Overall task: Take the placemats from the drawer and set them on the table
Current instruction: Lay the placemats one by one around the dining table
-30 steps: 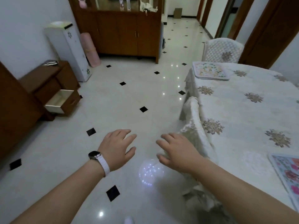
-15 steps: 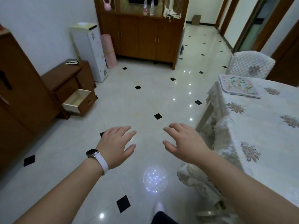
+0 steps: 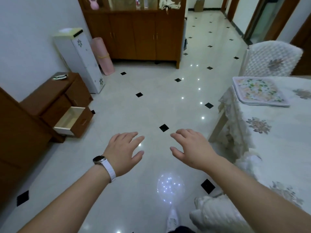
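**Change.** The view has swung left, off the tabletop (image 3: 277,148) and toward the drawer (image 3: 72,121). A second floral mat that lay close to the right grip a second ago is now out of frame. Both grips have left the cloth edge and hang over the floor (image 3: 151,101). Reading: one delivery looks finished and the person is heading back to the drawer, either for more mats or to shut it; which one cannot be told.

**Left grip** (image 3: 122,152). Fingers apart and relaxed, palm down, holding nothing. A watch (image 3: 99,160) on a white strap sits at the wrist.

**Right grip** (image 3: 193,148). Fingers spread and slightly curved, holding nothing.

**Placemats** (image 3: 259,92). Ahead and to the right of the right grip, well apart from it, lying flat on the tabletop corner.
- Material: quilted fabric with a floral print and a pale bound edge.
- Shape: rectangle with rounded corners; the edge looks layered, so probably more than one.

**Drawer.** Ahead and to the left of the left grip, well apart from it, pulled out of a low brown wooden chest (image 3: 55,91).
- Build: boxy, with pale inner boards and a cut-out handle.
- Contents: the part of the inside in view shows no mat.

**Tabletop.** To the right of the right grip. Cream cloth with embroidered flower motifs and a hanging lace hem.

**Floor.** Glossy pale tile with small black diamond insets and lamp glints.

**Chair** (image 3: 271,58). Beyond the placemats, under a quilted cream cover.
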The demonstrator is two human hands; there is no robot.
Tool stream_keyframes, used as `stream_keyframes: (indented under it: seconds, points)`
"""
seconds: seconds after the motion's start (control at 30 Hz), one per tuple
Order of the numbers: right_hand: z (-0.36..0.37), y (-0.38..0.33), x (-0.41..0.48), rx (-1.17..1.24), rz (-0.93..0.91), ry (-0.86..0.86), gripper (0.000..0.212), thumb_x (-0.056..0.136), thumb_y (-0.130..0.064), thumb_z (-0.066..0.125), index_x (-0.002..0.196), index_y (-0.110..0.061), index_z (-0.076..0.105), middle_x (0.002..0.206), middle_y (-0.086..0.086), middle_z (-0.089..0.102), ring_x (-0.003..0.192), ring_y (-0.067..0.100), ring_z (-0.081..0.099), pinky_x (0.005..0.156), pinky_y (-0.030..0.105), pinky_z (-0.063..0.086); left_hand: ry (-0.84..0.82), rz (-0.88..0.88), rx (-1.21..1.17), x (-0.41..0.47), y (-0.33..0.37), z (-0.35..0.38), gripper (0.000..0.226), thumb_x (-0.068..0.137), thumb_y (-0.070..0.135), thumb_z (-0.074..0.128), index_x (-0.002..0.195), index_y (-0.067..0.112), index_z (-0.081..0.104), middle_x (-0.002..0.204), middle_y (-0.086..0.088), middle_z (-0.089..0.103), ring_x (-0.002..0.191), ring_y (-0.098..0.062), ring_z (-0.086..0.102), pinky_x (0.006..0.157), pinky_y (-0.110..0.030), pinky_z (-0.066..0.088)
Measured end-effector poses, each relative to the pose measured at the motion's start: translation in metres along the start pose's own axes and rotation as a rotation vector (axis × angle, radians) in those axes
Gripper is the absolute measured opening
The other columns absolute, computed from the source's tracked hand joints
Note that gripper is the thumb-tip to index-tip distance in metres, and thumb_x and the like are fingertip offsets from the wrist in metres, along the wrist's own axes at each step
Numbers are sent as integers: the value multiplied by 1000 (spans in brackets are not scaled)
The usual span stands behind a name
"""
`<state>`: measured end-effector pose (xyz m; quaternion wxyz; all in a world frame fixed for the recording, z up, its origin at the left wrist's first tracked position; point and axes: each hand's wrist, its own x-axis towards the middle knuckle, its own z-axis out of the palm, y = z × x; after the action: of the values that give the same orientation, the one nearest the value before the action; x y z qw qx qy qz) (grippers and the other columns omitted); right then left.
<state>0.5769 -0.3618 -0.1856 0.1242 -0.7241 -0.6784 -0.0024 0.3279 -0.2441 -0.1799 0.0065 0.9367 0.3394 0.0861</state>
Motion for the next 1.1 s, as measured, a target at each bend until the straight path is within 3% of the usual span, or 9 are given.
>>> stream_keyframes:
  seconds: [0.47, 0.67, 0.9, 1.1]
  points:
    - [-12, 166, 105, -44, 276, -29, 53, 87, -54, 39, 120, -20, 63, 116, 1, 65, 102, 27, 62, 83, 40, 51, 18, 238, -137, 272, 21, 52, 49, 83, 50, 45, 120, 22, 65, 121, -4, 66, 110, -26, 62, 98, -45, 43]
    - [10, 221, 182, -79, 417, -60, 52, 87, -56, 40, 121, -23, 63, 118, -1, 64, 105, 25, 62, 86, 40, 52, 29, 381, -202, 391, -11, 97, 46, 86, 49, 48, 120, 22, 63, 124, -4, 63, 115, -28, 58, 100, -49, 42]
    - [6, 265, 281, -91, 644, -97, 54, 90, -57, 36, 127, -24, 58, 124, -2, 60, 111, 25, 58, 91, 40, 48, -8, 594, -258, 553, -46, 109, 48, 88, 49, 45, 124, 22, 62, 126, -4, 61, 116, -27, 57, 101, -48, 40]
    - [-19, 307, 312, -160, 891, -35, 56, 90, -56, 36, 129, -23, 59, 124, 2, 62, 111, 27, 59, 90, 39, 50, -38, 790, -283, 662, -15, 113, 50, 88, 49, 43, 123, 19, 64, 126, -7, 62, 114, -30, 58, 100, -50, 43]
